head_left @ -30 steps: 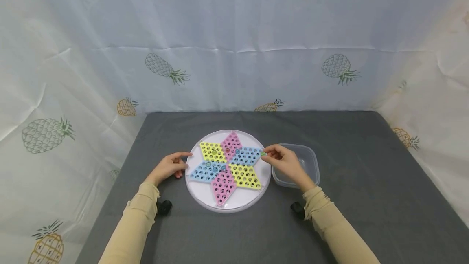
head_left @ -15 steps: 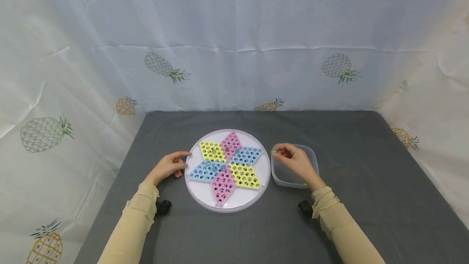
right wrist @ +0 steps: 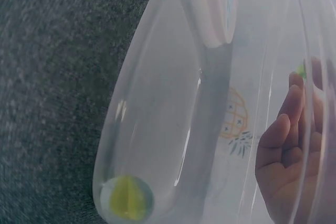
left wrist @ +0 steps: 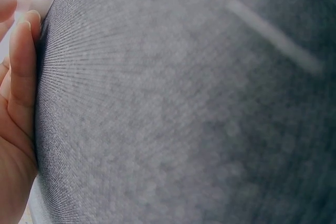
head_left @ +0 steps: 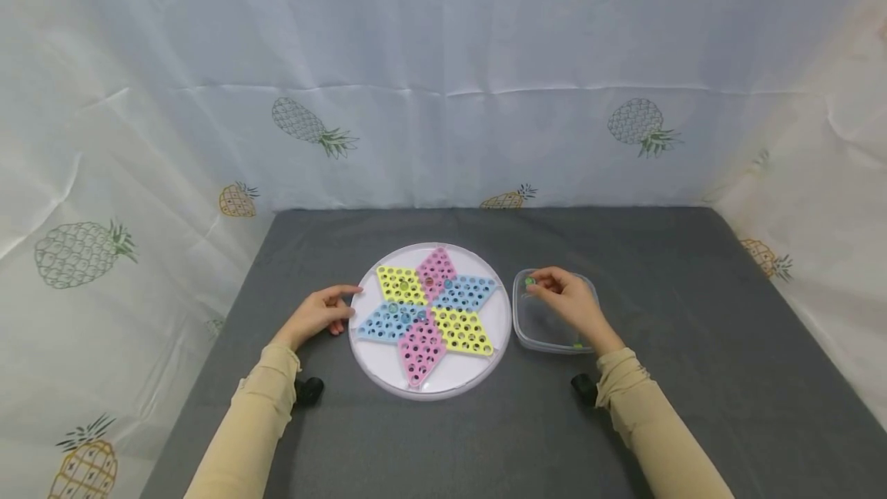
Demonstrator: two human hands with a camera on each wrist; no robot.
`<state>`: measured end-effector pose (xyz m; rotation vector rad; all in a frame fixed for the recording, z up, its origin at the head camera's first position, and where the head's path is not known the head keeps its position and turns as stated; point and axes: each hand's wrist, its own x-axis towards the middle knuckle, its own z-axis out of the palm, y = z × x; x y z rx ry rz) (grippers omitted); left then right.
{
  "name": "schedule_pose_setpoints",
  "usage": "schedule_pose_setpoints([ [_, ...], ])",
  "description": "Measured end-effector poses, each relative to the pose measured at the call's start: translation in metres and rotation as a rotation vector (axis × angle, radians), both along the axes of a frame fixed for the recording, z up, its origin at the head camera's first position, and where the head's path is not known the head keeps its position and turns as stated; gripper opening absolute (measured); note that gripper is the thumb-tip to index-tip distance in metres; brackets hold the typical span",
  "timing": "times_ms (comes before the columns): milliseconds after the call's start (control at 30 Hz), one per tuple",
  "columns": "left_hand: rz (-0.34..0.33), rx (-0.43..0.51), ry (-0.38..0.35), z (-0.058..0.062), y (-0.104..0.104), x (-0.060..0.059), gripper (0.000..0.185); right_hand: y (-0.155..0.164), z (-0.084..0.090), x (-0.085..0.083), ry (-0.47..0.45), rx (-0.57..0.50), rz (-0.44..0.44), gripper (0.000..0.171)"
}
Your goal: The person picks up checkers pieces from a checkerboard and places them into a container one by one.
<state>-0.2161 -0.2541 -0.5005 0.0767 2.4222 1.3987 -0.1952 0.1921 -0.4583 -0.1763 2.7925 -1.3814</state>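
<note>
A green marble [head_left: 530,282] is pinched between the thumb and fingertips of my right hand [head_left: 567,302], which hovers over the clear plastic container [head_left: 543,327]. Through the container wall, the right wrist view shows the same hand, and another marble with a yellow-green swirl [right wrist: 129,198] lies in a corner. My left hand [head_left: 320,317] touches the left rim of the round white Chinese checkers board [head_left: 379,363], its fingers loosely bent. On the board's star, a green marble [head_left: 405,285], a red marble [head_left: 430,282] and several bluish ones sit in holes.
Grey cloth [head_left: 443,453] covers the table. The container stands just right of the board. A black wrist device [head_left: 309,392] shows under the left forearm, another [head_left: 584,389] under the right. White pineapple-print curtains [head_left: 443,145] hang behind and at both sides.
My right hand has moved right, from the board's right blue tip to above the container, carrying the green marble along. The left hand keeps its place at the rim.
</note>
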Motion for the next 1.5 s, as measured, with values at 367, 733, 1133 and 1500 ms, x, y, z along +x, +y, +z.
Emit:
schedule_pose_setpoints([
  [367, -0.007, 0.012, 0.013, 0.0009, -0.0006, -0.0017, 0.044, 0.0039, 0.001, -0.004, -0.009, 0.015, -0.012, 0.035],
  [733, -0.012, 0.017, 0.033, 0.0027, 0.0009, -0.003, 0.044, 0.0044, 0.0016, -0.0059, 0.018, 0.019, -0.004, 0.033],
  [1133, -0.007, 0.007, 0.027, 0.0016, 0.0007, -0.0034, 0.044, 0.0045, -0.0026, -0.0058, -0.029, -0.015, -0.006, 0.037],
  [1500, 0.011, 0.008, 0.013, -0.0013, 0.0005, -0.0001, 0.043, 0.0015, -0.0048, -0.0038, -0.06, -0.044, 0.0, 0.041],
])
